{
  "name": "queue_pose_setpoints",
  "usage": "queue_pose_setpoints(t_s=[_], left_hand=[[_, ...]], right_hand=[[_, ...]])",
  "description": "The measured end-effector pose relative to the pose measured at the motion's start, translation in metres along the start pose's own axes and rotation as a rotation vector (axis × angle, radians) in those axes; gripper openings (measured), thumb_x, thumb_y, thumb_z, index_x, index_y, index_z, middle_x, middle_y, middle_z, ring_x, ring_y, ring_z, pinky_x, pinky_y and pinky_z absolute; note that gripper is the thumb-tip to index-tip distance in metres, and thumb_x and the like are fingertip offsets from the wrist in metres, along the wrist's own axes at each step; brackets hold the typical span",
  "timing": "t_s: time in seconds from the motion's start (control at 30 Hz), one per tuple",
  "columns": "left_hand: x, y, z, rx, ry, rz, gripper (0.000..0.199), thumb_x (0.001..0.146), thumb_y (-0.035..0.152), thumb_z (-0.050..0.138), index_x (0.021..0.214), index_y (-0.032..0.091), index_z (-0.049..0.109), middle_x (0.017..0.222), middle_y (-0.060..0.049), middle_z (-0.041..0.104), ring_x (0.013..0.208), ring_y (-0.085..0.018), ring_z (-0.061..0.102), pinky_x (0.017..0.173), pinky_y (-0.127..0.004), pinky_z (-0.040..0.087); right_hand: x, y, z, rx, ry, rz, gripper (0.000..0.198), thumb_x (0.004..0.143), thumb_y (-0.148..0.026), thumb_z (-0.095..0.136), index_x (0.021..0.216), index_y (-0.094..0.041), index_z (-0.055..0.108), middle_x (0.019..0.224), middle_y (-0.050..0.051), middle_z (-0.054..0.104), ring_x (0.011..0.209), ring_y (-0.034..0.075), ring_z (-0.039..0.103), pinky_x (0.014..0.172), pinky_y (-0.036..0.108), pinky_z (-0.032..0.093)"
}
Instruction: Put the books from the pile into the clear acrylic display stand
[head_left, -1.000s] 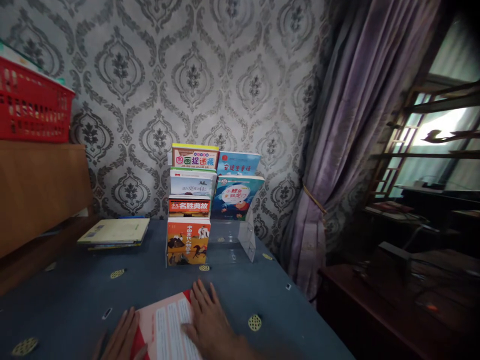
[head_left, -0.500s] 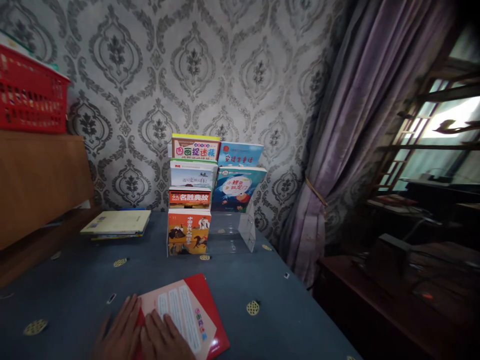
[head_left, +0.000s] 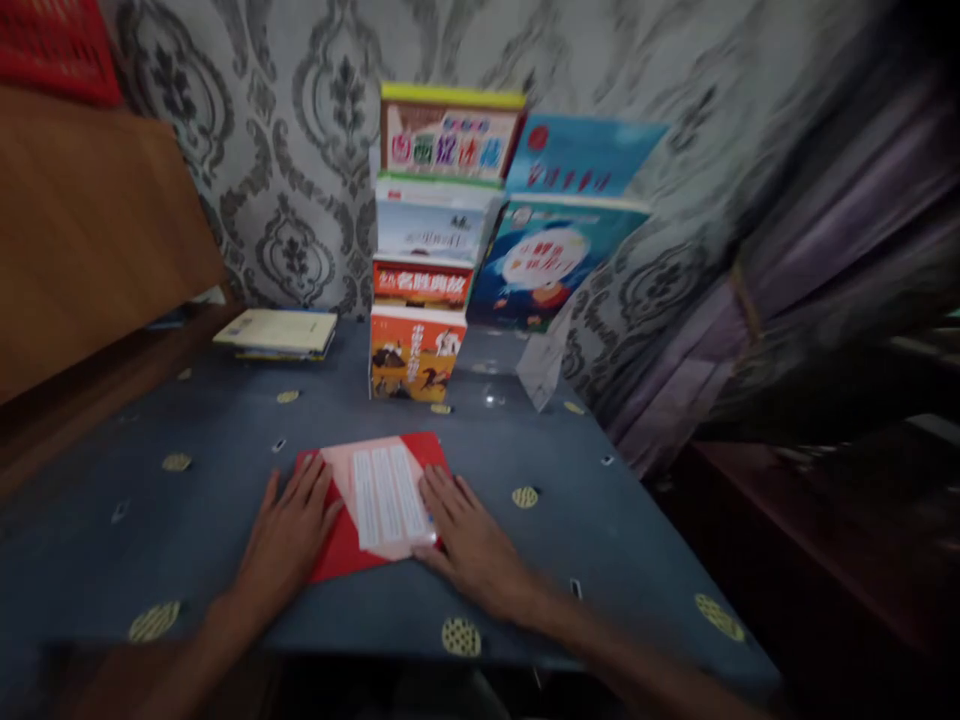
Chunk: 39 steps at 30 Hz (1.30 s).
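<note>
the red-and-pink book (head_left: pixel 386 505) lies flat on the worktop (head_left: pixel 176 540) near six o'clock, the left hand (head_left: pixel 289 525) at its nine o'clock edge, the right hand (head_left: pixel 471 538) at its three. each grip is apart — fingers stretched flat across the book, clamped on nothing. as for progress, six books (head_left: pixel 429 228) already stand in the clear rack (head_left: pixel 544 362) towards one o'clock; outside it lie this book and, towards eleven, a flat stack (head_left: pixel 281 332).
</note>
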<state>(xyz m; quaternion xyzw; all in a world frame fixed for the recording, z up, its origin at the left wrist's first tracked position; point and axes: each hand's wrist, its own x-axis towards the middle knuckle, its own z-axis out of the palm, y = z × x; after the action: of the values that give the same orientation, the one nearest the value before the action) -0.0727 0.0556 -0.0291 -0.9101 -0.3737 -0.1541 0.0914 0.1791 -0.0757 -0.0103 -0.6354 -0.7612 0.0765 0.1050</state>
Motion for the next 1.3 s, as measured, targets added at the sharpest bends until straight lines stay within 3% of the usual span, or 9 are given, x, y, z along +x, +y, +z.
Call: queue_pose_setpoints(t_s=[0.27,0.37,0.57,0.73,0.87,0.97,1.03,1.13,1.3], left_hand=[[0.008,0.084,-0.016,-0.164,-0.160,0.208,0.061,0.107,0.046,0.021,0.154,0.011,0.038,0.160,-0.014,0.040,0.152,-0.025,0.032,0.124,-0.050,0.026],[0.004,0.075,-0.019,-0.183,-0.198,0.224,0.068,0.105,0.057,0.019,0.155,0.013,0.034,0.162,-0.013,0.037,0.152,-0.024,0.030,0.125,-0.051,0.023],[-0.015,0.023,-0.026,-0.150,-0.210,0.230,0.075,0.100,0.067,0.028,0.158,0.019,0.028,0.163,-0.012,0.036,0.152,-0.026,0.030,0.124,-0.052,0.023],[-0.019,0.017,-0.033,-0.079,-0.192,0.270,0.068,0.101,0.063,0.031,0.150,0.017,0.044,0.156,-0.017,0.046,0.145,-0.031,0.042,0.118,-0.053,0.036],[-0.021,0.023,-0.040,-0.006,-0.205,0.335,0.054,0.106,0.046,0.030,0.144,0.014,0.052,0.145,-0.021,0.056,0.138,-0.034,0.050,0.108,-0.049,0.046],[-0.013,0.021,-0.047,-0.028,-0.224,0.372,0.046,0.107,0.030,0.026,0.133,0.013,0.060,0.128,-0.021,0.067,0.122,-0.031,0.063,0.096,-0.042,0.053],[-0.004,0.017,-0.053,-0.090,-0.253,0.310,0.042,0.105,0.029,0.028,0.116,0.016,0.066,0.105,-0.016,0.074,0.098,-0.026,0.071,0.080,-0.033,0.055],[0.011,0.011,-0.064,-0.228,-0.274,0.124,0.035,0.102,0.034,0.035,0.097,0.020,0.066,0.072,-0.005,0.069,0.062,-0.018,0.064,0.059,-0.025,0.044],[0.027,0.012,-0.082,-0.578,-0.199,-0.134,0.038,0.095,0.049,0.036,0.083,0.022,0.060,0.059,0.002,0.056,0.049,-0.013,0.051,0.052,-0.023,0.035]], right_hand=[[-0.001,0.007,0.015,-0.006,0.054,-0.063,0.078,0.103,-0.059,0.035,0.161,-0.009,0.021,0.165,0.020,0.026,0.155,0.030,0.019,0.125,0.055,0.024],[-0.003,0.007,0.015,0.005,0.068,-0.069,0.079,0.102,-0.060,0.036,0.162,-0.010,0.019,0.165,0.020,0.025,0.155,0.031,0.020,0.125,0.056,0.025],[-0.003,0.005,0.012,0.071,0.088,-0.077,0.080,0.102,-0.060,0.035,0.161,-0.009,0.019,0.165,0.020,0.027,0.155,0.032,0.018,0.125,0.056,0.023],[-0.006,0.007,0.010,0.151,0.108,-0.102,0.081,0.100,-0.064,0.040,0.160,-0.012,0.024,0.164,0.019,0.030,0.154,0.034,0.023,0.125,0.059,0.017],[-0.006,0.009,0.002,0.171,0.116,-0.117,0.079,0.096,-0.064,0.050,0.155,-0.013,0.037,0.159,0.020,0.041,0.151,0.037,0.030,0.124,0.063,0.017],[-0.001,0.020,-0.009,0.239,0.119,-0.139,0.059,0.096,-0.050,0.060,0.146,-0.019,0.052,0.149,0.016,0.055,0.142,0.033,0.046,0.123,0.063,0.019],[0.006,0.032,-0.016,0.386,0.145,-0.145,0.044,0.096,-0.039,0.063,0.136,-0.023,0.060,0.136,0.011,0.067,0.129,0.028,0.059,0.121,0.061,0.022],[0.022,0.051,-0.026,0.781,0.207,-0.099,0.031,0.089,-0.038,0.069,0.116,-0.024,0.072,0.113,0.004,0.076,0.107,0.024,0.069,0.110,0.053,0.043],[0.046,0.061,-0.035,1.187,0.260,-0.008,0.028,0.072,-0.046,0.081,0.083,-0.020,0.078,0.084,0.000,0.076,0.079,0.017,0.069,0.084,0.034,0.054]])
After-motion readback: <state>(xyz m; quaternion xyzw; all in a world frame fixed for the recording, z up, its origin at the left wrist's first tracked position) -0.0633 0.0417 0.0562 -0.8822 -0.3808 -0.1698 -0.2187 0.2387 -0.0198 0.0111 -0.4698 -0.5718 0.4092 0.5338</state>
